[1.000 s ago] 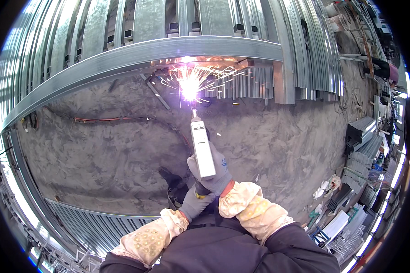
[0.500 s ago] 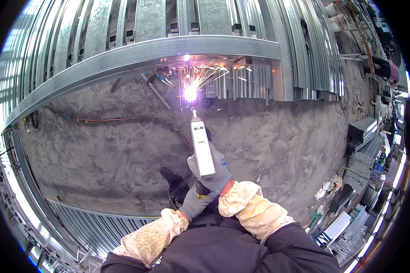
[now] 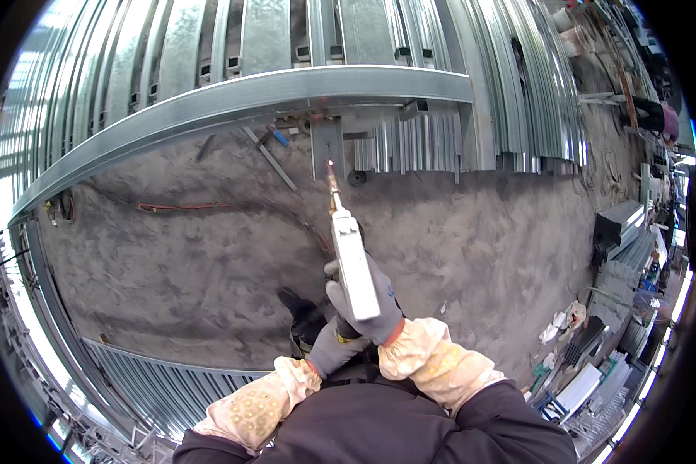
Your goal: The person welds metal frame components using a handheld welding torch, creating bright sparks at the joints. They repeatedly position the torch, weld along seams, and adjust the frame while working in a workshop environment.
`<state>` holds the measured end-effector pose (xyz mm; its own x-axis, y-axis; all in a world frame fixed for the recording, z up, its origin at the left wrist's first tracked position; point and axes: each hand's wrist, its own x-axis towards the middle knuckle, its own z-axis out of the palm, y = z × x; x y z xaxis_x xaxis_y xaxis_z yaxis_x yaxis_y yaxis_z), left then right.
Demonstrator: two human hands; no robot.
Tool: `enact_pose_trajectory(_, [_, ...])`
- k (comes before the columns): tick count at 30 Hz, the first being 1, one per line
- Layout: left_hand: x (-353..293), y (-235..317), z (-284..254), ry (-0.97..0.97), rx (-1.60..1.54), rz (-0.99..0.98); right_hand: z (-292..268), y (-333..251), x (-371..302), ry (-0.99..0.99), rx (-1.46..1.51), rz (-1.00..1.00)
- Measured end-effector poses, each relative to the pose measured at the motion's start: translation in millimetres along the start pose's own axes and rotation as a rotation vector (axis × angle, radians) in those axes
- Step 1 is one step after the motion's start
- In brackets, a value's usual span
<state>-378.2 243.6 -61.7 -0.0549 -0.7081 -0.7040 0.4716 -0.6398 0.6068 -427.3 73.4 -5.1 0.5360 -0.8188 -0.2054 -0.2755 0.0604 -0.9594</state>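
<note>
My right hand, in a grey work glove, is wrapped round a white handheld welding gun. Lower down, my gloved left hand closes round the dark lower end of the gun, where a bit of yellow shows; whether that is handle or cable I cannot tell. The gun's brass-coloured nozzle points away from me, and a small reddish glow sits at its tip. Just beyond the tip, a short upright metal tube stands below a long galvanized beam.
Rows of metal tubes lie beyond the beam, with more stacked at the right. An orange-red cable crosses the concrete floor. A loose metal bar lies near a blue-handled tool. A person is at far right.
The bright arc and flying sparks have gone, leaving a small glow at the tip. The gun and my right hand have shifted slightly right and toward me. Both hands keep their grip.
</note>
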Motion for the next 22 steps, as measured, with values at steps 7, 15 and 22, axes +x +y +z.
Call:
enact_pose_trajectory(7, [-39, 79, -56, -0.428, 0.097, 0.175, -28, -47, -59, -0.413, 0.613, 0.202])
enact_pose_trajectory(15, [-126, 211, -35, -0.213, -0.522, 0.612, -28, -109, -87, -0.75, 0.42, 0.065])
enact_pose_trajectory(22, [-193, 196, -30, -0.063, -0.425, 0.812, -11, -133, -102, -0.786, 0.043, -0.239])
